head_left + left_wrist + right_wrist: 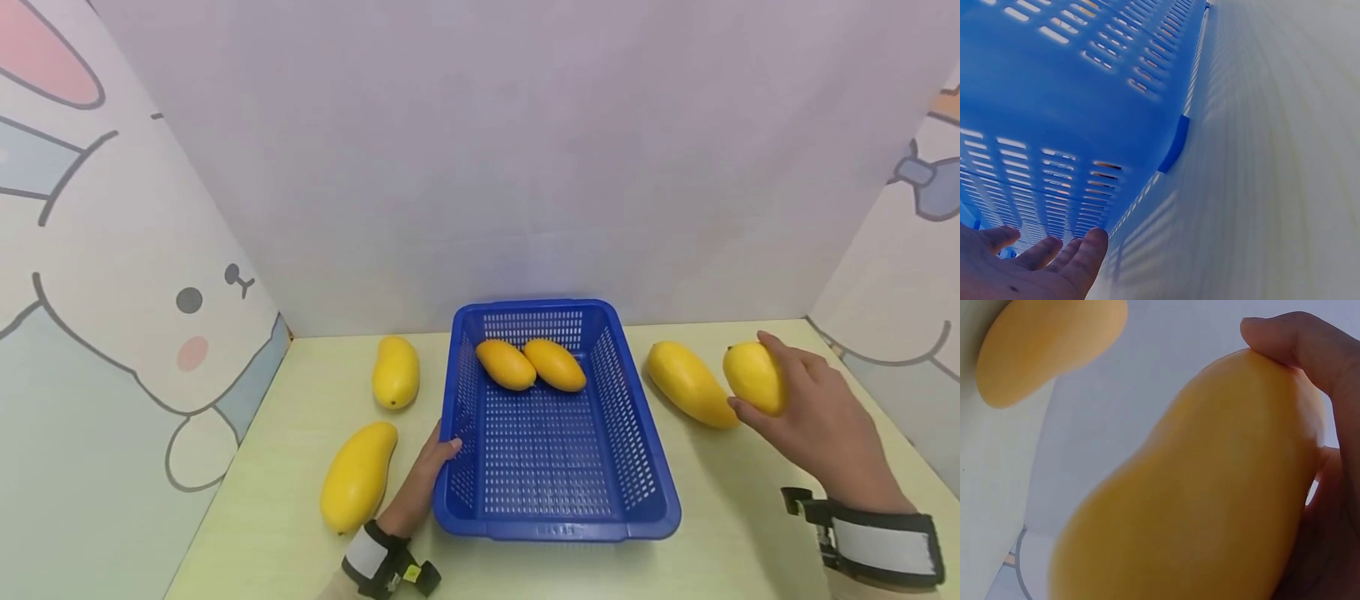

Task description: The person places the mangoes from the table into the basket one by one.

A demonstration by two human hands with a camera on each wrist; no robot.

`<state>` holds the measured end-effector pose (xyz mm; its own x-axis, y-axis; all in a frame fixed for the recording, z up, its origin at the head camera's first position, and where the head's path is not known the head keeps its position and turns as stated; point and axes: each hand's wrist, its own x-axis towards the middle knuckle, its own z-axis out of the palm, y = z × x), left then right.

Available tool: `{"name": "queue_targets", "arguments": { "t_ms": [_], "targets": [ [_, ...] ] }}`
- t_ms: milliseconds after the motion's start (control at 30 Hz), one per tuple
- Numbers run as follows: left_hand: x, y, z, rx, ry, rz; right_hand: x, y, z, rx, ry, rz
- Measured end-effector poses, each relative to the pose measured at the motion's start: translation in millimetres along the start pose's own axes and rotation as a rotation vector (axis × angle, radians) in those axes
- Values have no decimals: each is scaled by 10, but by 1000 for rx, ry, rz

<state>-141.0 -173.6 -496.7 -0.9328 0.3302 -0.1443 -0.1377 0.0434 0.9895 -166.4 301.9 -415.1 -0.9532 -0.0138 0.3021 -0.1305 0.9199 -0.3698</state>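
A blue slotted basket (637, 467) stands mid-table with two mangoes (507, 364) (556, 364) lying at its far end. My right hand (813, 408) grips a yellow mango (753, 377) lifted above the table at the right; the right wrist view is filled by this mango (1210, 506). Another mango (691, 384) lies on the table just left of it, also seen in the wrist view (1041, 344). My left hand (427, 475) rests with straight fingers against the basket's left wall (1054, 125), fingertips (1088, 247) touching it.
Two more mangoes (395, 372) (358, 476) lie on the pale table (285, 517) left of the basket. Panels with cartoon drawings close in the left and right sides; a plain wall stands behind.
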Motion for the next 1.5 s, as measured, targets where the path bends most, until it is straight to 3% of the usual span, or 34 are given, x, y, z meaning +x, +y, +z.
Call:
{"name": "queue_targets", "arguments": {
  "t_ms": [867, 1167, 1500],
  "targets": [
    [-15, 28, 5, 1, -12, 11, -27, -274, -10, 22, 41, -85],
    [-15, 16, 5, 5, -7, 10, -8, -403, 99, -9, 57, -173],
    [-7, 30, 9, 2, -5, -2, -28, -454, 119, -16, 85, -209]
  ]
}}
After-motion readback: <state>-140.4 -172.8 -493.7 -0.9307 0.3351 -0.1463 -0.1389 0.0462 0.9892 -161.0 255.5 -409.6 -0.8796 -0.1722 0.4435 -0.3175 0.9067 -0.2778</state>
